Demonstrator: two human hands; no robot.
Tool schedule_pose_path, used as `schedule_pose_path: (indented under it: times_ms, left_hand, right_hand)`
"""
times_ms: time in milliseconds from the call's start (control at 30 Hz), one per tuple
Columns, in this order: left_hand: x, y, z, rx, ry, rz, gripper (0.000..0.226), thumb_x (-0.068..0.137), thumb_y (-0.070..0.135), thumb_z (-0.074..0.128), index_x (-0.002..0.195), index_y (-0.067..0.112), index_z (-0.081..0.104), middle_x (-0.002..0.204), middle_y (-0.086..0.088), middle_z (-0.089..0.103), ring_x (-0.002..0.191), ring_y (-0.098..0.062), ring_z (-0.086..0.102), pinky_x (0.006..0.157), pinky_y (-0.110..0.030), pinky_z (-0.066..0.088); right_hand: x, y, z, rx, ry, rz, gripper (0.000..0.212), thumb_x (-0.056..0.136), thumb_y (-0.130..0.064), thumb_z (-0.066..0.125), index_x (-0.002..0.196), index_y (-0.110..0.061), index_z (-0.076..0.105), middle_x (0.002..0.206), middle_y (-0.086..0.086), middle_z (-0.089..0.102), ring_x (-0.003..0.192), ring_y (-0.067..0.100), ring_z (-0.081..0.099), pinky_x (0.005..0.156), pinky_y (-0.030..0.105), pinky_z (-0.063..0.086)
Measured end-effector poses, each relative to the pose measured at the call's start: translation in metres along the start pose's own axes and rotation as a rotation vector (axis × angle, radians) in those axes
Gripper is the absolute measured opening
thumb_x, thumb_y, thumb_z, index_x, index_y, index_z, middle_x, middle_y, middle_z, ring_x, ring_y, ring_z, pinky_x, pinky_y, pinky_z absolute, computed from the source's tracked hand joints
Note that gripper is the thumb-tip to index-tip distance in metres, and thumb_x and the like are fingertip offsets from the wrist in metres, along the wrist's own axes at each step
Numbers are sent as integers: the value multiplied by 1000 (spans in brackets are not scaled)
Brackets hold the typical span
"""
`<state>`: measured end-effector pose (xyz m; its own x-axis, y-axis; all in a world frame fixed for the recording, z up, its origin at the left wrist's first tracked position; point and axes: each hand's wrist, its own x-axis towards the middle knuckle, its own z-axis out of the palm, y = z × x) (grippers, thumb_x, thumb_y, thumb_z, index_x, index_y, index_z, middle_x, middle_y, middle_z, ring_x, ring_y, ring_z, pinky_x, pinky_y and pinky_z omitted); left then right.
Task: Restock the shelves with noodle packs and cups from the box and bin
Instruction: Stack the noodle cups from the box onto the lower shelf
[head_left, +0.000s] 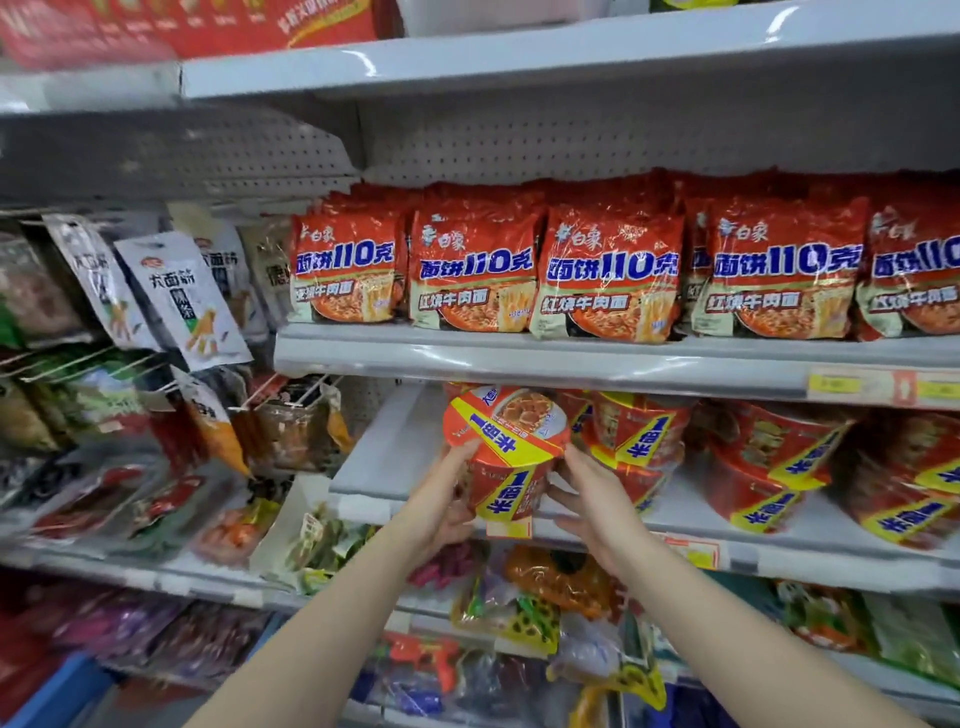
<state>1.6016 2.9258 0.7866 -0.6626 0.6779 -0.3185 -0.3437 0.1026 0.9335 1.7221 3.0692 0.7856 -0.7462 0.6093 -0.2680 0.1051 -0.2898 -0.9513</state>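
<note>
We hold a noodle cup (506, 457) tilted at the lower shelf (410, 499) front edge; left hand (441, 506) and right hand (592, 506) both curl round its sides; placing step; next, likely slide it in beside the stocked cups (639, 441).

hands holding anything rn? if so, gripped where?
Yes. Both hands hold one noodle cup by its side walls: left hand on its left side, right hand on its right, lid tilted toward the camera.

Noodle cup (506, 457) between both hands
</note>
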Motion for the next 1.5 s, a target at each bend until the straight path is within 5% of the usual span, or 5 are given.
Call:
schedule_pose_path:
  times_ms: [133, 333, 867, 1200, 1500]
  left_hand:
    - [31, 25, -7, 104, -79, 31, 103, 50, 62, 82, 140, 44, 35, 140, 10, 50, 127, -29, 46, 106, -60, 36]
    - [81, 30, -15, 420, -54, 217, 100, 73, -11, 78, 144, 27, 18, 117, 24, 48, 104, 9, 50, 66, -3, 46]
    - [182, 54, -44, 617, -8, 117, 27, 76, -9, 70, 90, 12, 64, 105, -16, 69, 105, -29, 64, 100, -45, 51]
    - [179, 37, -68, 629, -86, 226, 59, 69, -18, 63, 121, 10, 53, 95, 5, 62, 82, -5, 56, 52, -6, 44]
    - [170, 22, -96, 546, -246, 161, 97, 52, 6, 60, 139, 39, 33, 122, 15, 61, 113, -4, 57, 81, -20, 49]
  right_hand:
    - [36, -11, 5, -57, -39, -121, 43, 101, -14, 47, 141, -28, 46, 127, -2, 63, 119, 16, 58, 95, 36, 45]
    - [93, -27, 7, -229, -24, -222, 51, 84, 18, 46, 119, -18, 56, 111, 1, 66, 100, 12, 59, 64, 11, 44]
    - [186, -21, 41, -278, 212, -78, 28, 85, 1, 53, 108, -15, 56, 114, 4, 59, 112, 21, 51, 99, 37, 40]
    - [182, 10, 52, -388, 61, -2, 68, 89, 0, 55, 145, -33, 36, 148, -4, 44, 131, 21, 45, 108, 45, 40]
    - [137, 8, 67, -350, 6, -26, 69, 91, 7, 52, 147, -29, 33, 115, -8, 55, 104, 10, 53, 84, 25, 44]
